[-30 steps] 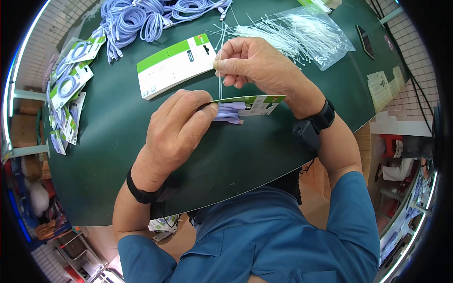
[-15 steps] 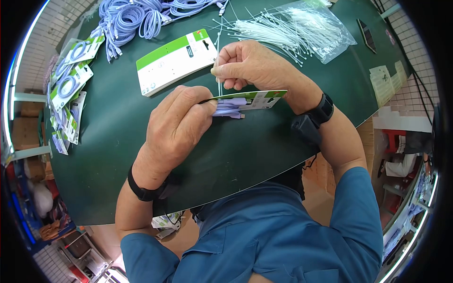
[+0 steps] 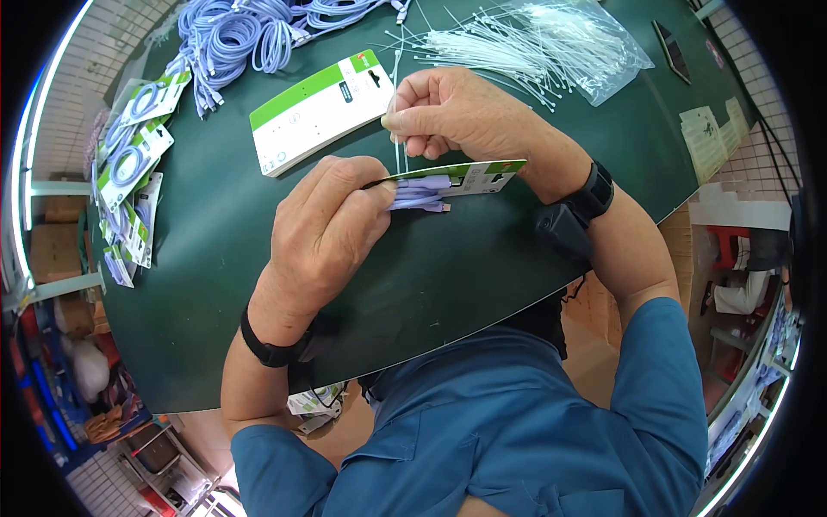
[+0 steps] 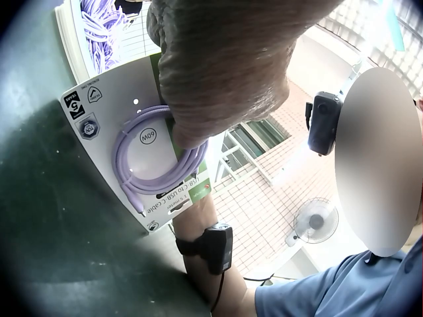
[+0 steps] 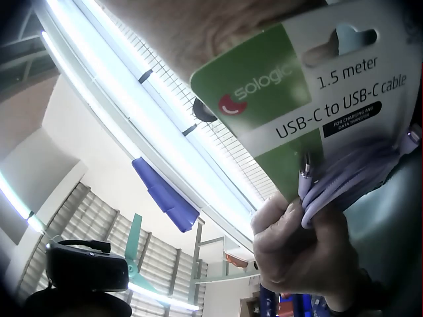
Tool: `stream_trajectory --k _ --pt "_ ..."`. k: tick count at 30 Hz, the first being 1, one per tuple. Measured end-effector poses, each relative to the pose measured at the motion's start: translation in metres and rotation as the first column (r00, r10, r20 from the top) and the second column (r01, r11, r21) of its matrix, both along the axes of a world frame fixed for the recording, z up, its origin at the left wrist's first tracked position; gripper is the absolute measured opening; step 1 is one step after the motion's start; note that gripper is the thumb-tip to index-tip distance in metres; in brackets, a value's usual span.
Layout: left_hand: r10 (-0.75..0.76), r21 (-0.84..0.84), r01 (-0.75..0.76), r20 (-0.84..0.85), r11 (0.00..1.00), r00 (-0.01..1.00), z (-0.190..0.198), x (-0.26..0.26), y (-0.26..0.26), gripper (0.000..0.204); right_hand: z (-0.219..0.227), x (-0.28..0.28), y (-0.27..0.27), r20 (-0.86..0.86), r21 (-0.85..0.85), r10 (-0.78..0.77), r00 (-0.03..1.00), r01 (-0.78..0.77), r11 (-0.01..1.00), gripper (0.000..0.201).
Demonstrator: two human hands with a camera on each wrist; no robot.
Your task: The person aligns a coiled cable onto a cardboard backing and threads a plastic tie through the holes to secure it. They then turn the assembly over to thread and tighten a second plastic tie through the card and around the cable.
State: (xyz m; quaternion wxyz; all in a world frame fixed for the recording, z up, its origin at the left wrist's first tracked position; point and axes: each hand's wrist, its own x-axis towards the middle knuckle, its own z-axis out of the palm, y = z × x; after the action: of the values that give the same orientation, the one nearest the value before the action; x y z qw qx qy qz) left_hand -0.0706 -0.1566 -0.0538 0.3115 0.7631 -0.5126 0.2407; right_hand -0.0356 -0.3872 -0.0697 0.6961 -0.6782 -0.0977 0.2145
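Observation:
My left hand (image 3: 323,228) grips a printed cardboard card (image 3: 495,178) near one end, holding it tilted above the table. A coiled lilac USB-C cable (image 3: 418,196) lies against the card; in the left wrist view the loop (image 4: 122,158) shows on its white face. Thin white cable tie (image 3: 398,157) strands rise from behind the card's far edge. My right hand (image 3: 457,112) pinches the tie between thumb and forefinger, just beyond the card. The right wrist view shows the green-and-white header and the left hand's curled fingers below the cable.
A stack of white-and-green cards (image 3: 319,116) lies beyond my left hand. Coiled lilac cables (image 3: 233,39) are heaped at the far left, and loose cable ties (image 3: 491,52) spill from a clear bag (image 3: 633,60). Carded cables (image 3: 129,164) overlap along the left edge. A phone (image 3: 671,52) lies far right.
The card and left hand have shifted slightly away from the body. My right hand keeps its pinch on the tie and has moved slightly left.

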Motion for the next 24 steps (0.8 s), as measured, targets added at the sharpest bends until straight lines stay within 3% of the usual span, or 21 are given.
stream_trajectory --k 6,9,14,17,24 --pt "0.007 0.006 -0.007 0.003 1.0 1.0 -0.0002 -0.0004 -0.0001 0.029 -0.0048 0.001 -0.0016 -0.044 0.088 -0.03 0.999 0.034 0.996 0.017" --pt "0.012 0.008 -0.012 0.006 1.0 1.0 -0.0003 -0.0008 0.0 0.029 -0.0002 -0.0016 0.0018 -0.031 -0.003 -0.014 0.999 0.014 1.0 0.017" --pt "0.009 0.006 -0.009 0.005 1.0 1.0 -0.0007 -0.0007 0.0007 0.029 -0.0009 -0.0024 0.0021 -0.039 -0.007 -0.011 0.999 0.011 1.0 0.017" --pt "0.007 0.005 -0.007 0.007 1.0 1.0 -0.0013 -0.0004 0.0009 0.029 -0.0001 -0.0032 0.0035 0.067 -0.14 0.06 0.996 -0.05 0.989 0.016" --pt "0.007 0.013 -0.007 0.002 1.0 1.0 -0.0002 -0.0013 0.0009 0.029 0.0015 -0.0051 0.005 0.052 -0.136 0.079 0.996 -0.071 0.988 0.015"
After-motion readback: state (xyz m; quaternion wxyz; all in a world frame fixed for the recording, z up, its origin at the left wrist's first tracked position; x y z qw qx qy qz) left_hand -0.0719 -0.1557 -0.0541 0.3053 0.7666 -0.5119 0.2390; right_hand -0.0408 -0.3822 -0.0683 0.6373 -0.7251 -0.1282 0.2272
